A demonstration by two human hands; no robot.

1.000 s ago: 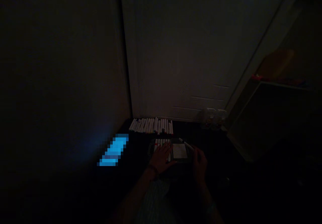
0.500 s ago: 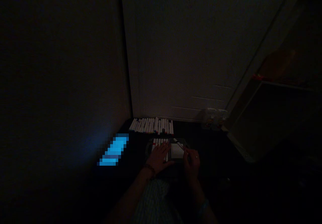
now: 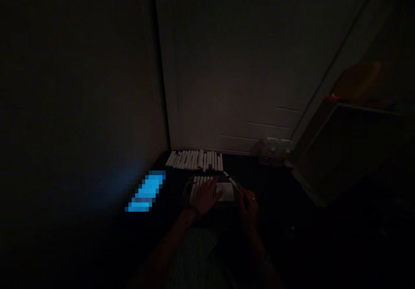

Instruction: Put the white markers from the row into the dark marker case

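In dim light my left hand (image 3: 206,197) rests open, fingers stretched, over a clear case (image 3: 187,190) and the white markers (image 3: 198,184) lined up in its left part. Its thumb reaches onto a pale, flat rectangular area (image 3: 227,191) in the case's right part; I cannot tell what that is made of. My right hand (image 3: 248,201) is closed around the lower end of a white marker (image 3: 231,179), which slants up and left above the case's right side. The lower parts of the markers under my left hand are hidden.
A row of white markers with coloured ends (image 3: 194,160) lies behind the case, near the wall. To the left glows a blue pixelated screen (image 3: 147,191). Two clear containers (image 3: 271,151) stand at the back right, beside a large box-like piece (image 3: 319,159).
My left hand's thumb has come up onto the pale rectangle. The case has shifted slightly left. The marker in my right hand has lifted a little away from the pale rectangle.
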